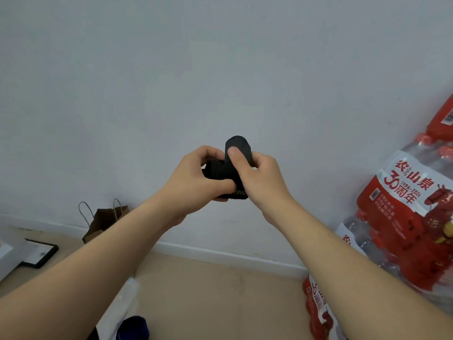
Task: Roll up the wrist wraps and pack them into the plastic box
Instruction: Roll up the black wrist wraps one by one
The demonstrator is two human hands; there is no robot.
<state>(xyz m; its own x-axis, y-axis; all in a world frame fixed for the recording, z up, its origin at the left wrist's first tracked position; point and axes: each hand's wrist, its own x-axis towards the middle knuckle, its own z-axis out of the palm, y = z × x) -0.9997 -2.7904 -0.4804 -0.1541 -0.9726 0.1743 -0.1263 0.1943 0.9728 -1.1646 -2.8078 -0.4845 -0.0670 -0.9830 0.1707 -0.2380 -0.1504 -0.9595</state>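
The left hand and right hand pinch the black wrist wrap in curled fingers; easing the thumbs could let the roll spring loose.

Two hands cover much of a black wrist wrap. The left hand curls round its far side with the fingertips out of sight, and the right hand hides its right edge. The left thumb covers the start of the gold lettering, so only "YING" can be read. A brown paper bag is partly hidden behind the left forearm. The right edge cuts off packs of bottled water. The bottom edge crops a blurred dark blue object, too unclear to identify. The left edge cuts off a white object.
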